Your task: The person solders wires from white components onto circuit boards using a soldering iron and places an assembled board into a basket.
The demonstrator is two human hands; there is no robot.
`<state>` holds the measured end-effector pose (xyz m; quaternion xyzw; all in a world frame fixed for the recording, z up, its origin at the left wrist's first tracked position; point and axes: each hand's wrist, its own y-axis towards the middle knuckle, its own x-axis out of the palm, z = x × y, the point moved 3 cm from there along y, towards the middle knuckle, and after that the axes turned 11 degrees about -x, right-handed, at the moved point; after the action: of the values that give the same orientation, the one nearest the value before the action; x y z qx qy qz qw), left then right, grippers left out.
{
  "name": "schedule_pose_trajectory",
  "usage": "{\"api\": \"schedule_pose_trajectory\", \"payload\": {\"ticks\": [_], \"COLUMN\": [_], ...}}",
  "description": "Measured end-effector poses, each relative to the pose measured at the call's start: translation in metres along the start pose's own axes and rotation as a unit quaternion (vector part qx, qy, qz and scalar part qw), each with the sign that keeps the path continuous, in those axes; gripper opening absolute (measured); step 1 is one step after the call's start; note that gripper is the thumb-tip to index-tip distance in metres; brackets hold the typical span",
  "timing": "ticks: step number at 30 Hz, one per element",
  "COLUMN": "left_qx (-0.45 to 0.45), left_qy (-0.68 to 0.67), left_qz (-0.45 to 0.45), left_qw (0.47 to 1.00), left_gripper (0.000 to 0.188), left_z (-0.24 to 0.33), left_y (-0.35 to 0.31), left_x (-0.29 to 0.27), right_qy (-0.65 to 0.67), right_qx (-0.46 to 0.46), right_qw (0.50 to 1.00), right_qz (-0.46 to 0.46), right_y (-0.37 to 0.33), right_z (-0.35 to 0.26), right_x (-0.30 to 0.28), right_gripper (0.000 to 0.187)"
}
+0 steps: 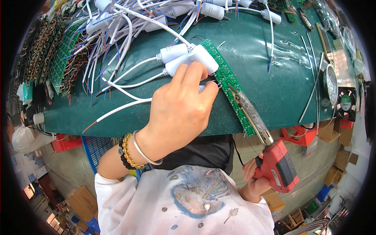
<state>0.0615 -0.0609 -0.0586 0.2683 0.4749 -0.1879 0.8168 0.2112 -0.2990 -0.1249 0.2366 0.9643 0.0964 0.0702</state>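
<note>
My left hand (182, 105) is closed around a white cylindrical cable housing, mostly hidden under the fingers. A bluish wire end shows at its fingertips, at the edge of a long green circuit board strip (227, 78). Three more white cable housings (204, 58) lie against the board's far left side, just beyond my fingers. My right hand (254, 178) grips a red and black soldering gun (279, 166). Its dark tip points up and left over the middle of the strip, close to the wire end; whether it touches the board I cannot tell.
A heap of white cables with housings (156, 23) covers the far left of the green table mat (149, 117). Stacked circuit boards (58, 51) stand at the left edge. On the right are thin metal rods (311, 84), a round metal dish (331, 84) and a small black fan (346, 103).
</note>
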Motion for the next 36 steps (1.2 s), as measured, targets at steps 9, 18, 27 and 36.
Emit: {"api": "schedule_pose_trajectory", "payload": {"ticks": [9,18,27,36], "left_qx": [0.010,0.008,0.014,0.021], "left_qy": [0.008,0.017,0.017,0.024], "left_qz": [0.018,-0.011,-0.004,-0.006], "left_qw": [1.000,1.000,1.000,0.999], "left_gripper": [0.015,0.016,0.015,0.014], "left_z": [0.000,0.001,0.003,0.003], "left_y": [-0.002,0.000,0.002,0.002], "left_x": [0.003,0.003,0.003,0.002], "right_qy": [0.108,-0.008,0.053,0.060], "right_qx": [0.088,0.018,-0.052,-0.065], "right_qw": [0.986,0.999,0.995,0.995], "right_qz": [0.095,-0.040,0.069,0.037], "right_y": [-0.027,-0.001,0.025,0.022], "right_z": [0.037,0.006,-0.012,-0.008], "right_x": [-0.021,-0.007,0.023,0.019], "right_gripper": [0.078,0.050,0.078,0.082]}}
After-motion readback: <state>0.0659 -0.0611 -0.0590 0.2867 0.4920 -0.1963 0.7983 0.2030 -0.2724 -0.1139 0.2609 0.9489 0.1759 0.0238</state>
